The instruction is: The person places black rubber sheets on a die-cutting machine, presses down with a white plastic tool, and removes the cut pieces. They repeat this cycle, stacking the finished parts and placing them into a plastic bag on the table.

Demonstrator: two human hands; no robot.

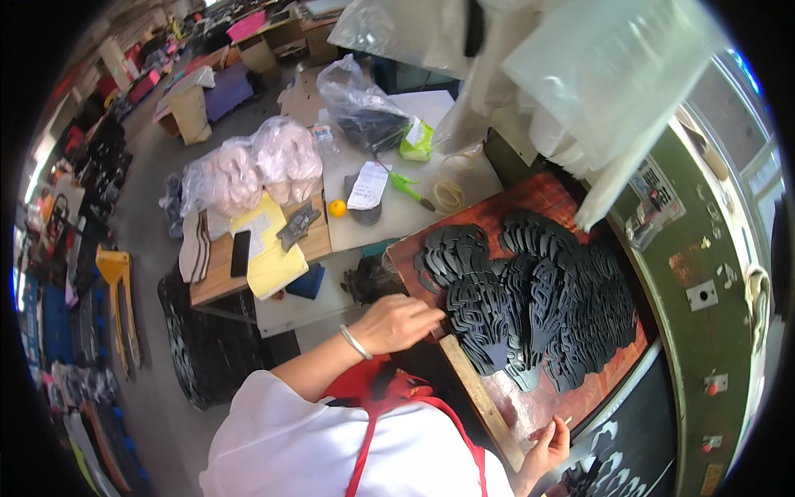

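My left hand, with a pale bangle on its wrist, is at the near left edge of the reddish board. Its fingers are closed together; anything in them is too small to make out. Beside them lie overlapping stacks of black cut-out pieces with slotted patterns, which spread over most of the board. Farther right and nearer to me, my right hand is by the board's near edge, thumb and fingers drawn together. Something small and pale may show at the fingertips, but its kind is unclear.
A green machine frame stands at the right, with clear plastic sheeting hanging above. On the left-hand table are bagged pale pieces, yellow paper, a phone, an orange fruit and a green-handled brush. A yellow pallet jack stands farther left.
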